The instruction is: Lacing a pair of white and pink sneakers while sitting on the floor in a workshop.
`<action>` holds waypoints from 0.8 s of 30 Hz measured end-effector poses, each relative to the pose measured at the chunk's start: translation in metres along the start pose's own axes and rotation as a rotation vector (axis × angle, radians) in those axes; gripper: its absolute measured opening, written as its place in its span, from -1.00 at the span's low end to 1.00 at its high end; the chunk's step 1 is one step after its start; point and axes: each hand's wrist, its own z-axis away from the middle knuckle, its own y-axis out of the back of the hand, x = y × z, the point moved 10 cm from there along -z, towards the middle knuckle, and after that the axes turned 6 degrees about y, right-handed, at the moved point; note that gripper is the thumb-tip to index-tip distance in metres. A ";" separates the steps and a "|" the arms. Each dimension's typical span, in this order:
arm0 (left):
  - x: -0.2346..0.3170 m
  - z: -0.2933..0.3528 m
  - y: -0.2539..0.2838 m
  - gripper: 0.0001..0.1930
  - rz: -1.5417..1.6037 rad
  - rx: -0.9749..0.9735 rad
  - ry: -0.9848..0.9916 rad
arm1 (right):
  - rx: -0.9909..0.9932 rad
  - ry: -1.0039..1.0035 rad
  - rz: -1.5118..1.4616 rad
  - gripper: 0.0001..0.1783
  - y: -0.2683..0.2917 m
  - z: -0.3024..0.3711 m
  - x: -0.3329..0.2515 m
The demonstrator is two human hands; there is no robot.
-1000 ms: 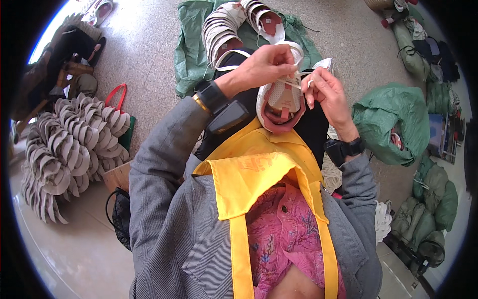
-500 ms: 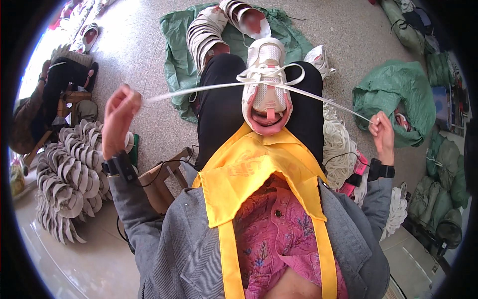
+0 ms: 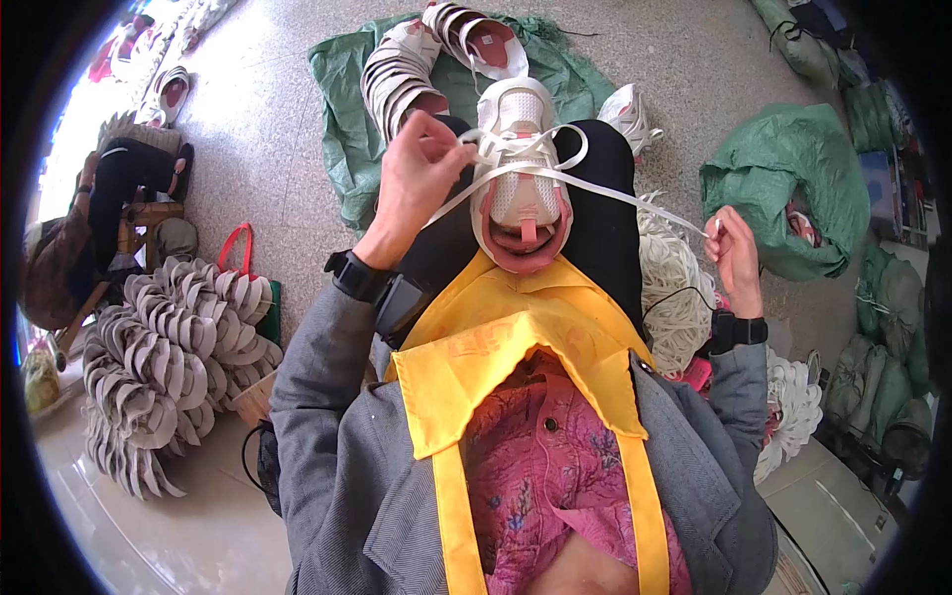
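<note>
A white and pink sneaker (image 3: 523,188) rests between my knees, its toe pointing away from me. Its white shoelace (image 3: 625,197) is threaded through the upper eyelets, with a loose loop standing out on the right side. My left hand (image 3: 415,178) has its fingertips pinched on the lace at the shoe's left edge; a length of lace trails down below that hand. Off to the right, my right hand (image 3: 736,260) grips the other lace end, which runs fairly taut across the tongue.
Stacked shoe uppers (image 3: 402,74) lie on a green sheet (image 3: 332,129) ahead. Bundles of white laces (image 3: 674,288) sit by my right leg, near an open green sack (image 3: 764,159). Grey shoe pieces (image 3: 164,347) are heaped at left, where another person (image 3: 129,178) sits.
My left hand has come in from far left to the shoe's left edge and now pinches lace there. My right hand has shifted slightly left, still holding its lace end.
</note>
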 end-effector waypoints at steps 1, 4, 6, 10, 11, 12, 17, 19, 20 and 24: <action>0.000 -0.002 -0.003 -0.81 0.163 -0.041 0.016 | -0.006 -0.002 -0.002 -0.78 -0.002 0.002 0.003; -0.001 -0.005 -0.010 -0.83 0.565 -0.189 0.097 | -0.006 0.010 -0.014 -0.78 -0.007 0.002 0.008; 0.000 -0.002 -0.015 -0.83 0.575 -0.315 0.151 | 0.006 -0.006 -0.031 -0.78 -0.011 0.002 0.012; 0.001 0.007 -0.016 -0.87 0.379 -0.499 0.202 | -0.009 -0.010 -0.062 -0.79 -0.016 -0.003 0.016; 0.005 0.009 -0.016 -0.88 0.306 -0.547 0.196 | -0.006 0.002 -0.062 -0.79 -0.014 -0.004 0.015; 0.009 0.011 -0.015 -0.89 0.233 -0.590 0.191 | -0.005 0.013 -0.060 -0.79 -0.013 -0.006 0.014; 0.016 0.006 -0.021 -0.85 -0.018 -0.649 0.085 | 0.048 0.024 -0.071 -0.79 -0.005 -0.005 0.011; 0.014 -0.003 -0.024 -0.82 -0.024 -0.643 0.035 | 0.039 0.017 -0.091 -0.78 0.000 -0.003 0.012; 0.013 -0.006 -0.024 -0.81 0.016 -0.627 0.033 | 0.042 0.034 -0.120 -0.78 0.009 -0.001 0.007; 0.017 -0.006 -0.028 -0.80 0.152 -0.613 0.049 | 0.050 0.072 -0.207 -0.76 0.034 0.013 -0.012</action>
